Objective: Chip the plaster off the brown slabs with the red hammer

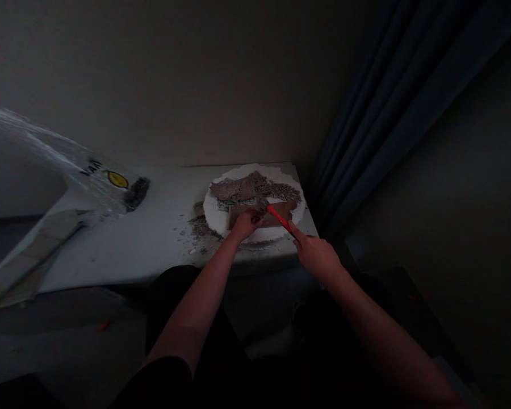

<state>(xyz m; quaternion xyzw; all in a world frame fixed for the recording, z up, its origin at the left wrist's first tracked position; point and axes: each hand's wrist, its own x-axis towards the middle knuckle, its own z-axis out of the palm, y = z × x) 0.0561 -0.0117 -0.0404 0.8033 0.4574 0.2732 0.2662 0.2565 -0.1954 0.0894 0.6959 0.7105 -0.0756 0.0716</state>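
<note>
My right hand (317,253) is closed round the handle of a hammer (279,217), red with a dark grip; its head is dim. The head is over the middle of a ragged white round board (215,218). My left hand (246,221) is closed beside the hammer head, fingers bent over a flat brown slab (276,218). Whatever its fingertips pinch is too dark to make out. Behind, a rough brown mesh-textured piece (232,190) lies on the board, with a heap of small grey bits (285,192) to its right.
Grey crumbs (202,230) are scattered on the white table (153,238) left of the board. A clear plastic bag (89,176) with a yellow mark and dark contents stands further left, near flat pale strips (42,244). A dark curtain (378,102) hangs at right.
</note>
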